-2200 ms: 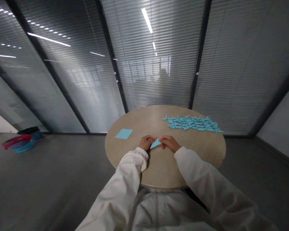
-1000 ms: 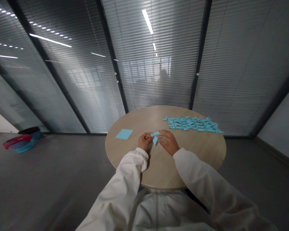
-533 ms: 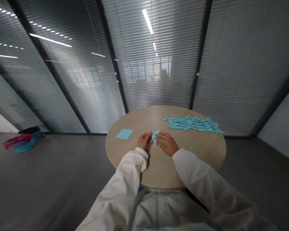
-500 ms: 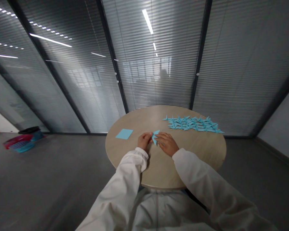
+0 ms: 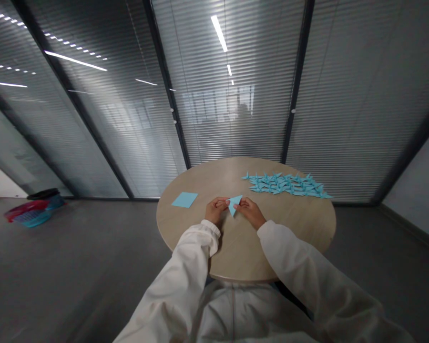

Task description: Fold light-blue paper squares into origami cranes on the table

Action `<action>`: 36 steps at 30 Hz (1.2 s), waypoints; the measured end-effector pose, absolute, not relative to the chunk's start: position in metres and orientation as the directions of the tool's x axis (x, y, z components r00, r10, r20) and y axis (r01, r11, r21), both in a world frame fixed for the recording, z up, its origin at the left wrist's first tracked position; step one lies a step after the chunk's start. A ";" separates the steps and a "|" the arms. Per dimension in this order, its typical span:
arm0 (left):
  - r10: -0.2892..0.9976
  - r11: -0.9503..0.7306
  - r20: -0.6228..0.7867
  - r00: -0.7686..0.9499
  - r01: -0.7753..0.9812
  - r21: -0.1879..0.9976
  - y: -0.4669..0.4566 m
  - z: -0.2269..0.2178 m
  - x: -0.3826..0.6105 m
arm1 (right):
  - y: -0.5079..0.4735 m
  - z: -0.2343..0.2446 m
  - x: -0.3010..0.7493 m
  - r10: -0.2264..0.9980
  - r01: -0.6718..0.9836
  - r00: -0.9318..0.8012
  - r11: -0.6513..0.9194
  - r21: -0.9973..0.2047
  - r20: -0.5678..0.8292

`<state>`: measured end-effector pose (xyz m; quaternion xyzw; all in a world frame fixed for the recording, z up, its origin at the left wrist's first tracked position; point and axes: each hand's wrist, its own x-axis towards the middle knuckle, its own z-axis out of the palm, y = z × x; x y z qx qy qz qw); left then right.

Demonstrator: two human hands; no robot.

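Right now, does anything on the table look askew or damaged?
Nothing stands out: left hand and right hand pinch a folded blue triangle; a flat blue sheet lies left, folded pieces grouped far right.

Paper triangle [image 5: 234,204]: a single piece of light blue paper, folded flat into a triangle, plain on the face that shows. Its top edge runs from the left up to a sharp corner at upper right, and the opposite tip points down toward the wearer. The broad face is turned to the camera. The left hand [image 5: 215,209] pinches the left corner and the right hand [image 5: 250,212] pinches the right side, with the paper spanning the gap between them. It sits low over the near-centre of the round table [image 5: 243,247]. Cannot tell whether the lower tip touches the wood. The layer count is too small to resolve.
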<state>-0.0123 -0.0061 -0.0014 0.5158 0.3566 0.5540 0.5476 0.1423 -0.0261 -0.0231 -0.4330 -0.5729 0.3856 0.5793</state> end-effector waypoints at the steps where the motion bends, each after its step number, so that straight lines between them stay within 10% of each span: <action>1: 0.973 -0.143 0.181 0.141 -0.246 0.959 -0.006 -0.002 -0.012 | -0.026 -0.023 0.142 0.946 0.017 0.072 0.317 -0.948 0.317; 29: 0.981 -0.144 0.166 0.104 -0.192 0.971 -0.011 0.002 -0.013 | -0.033 -0.016 0.152 0.962 0.212 -0.025 0.270 -0.939 0.271; 36: 0.969 -0.065 0.110 0.221 -0.200 0.978 -0.013 0.006 -0.012 | -0.031 -0.014 0.150 0.987 -0.125 -0.016 0.157 -0.980 0.160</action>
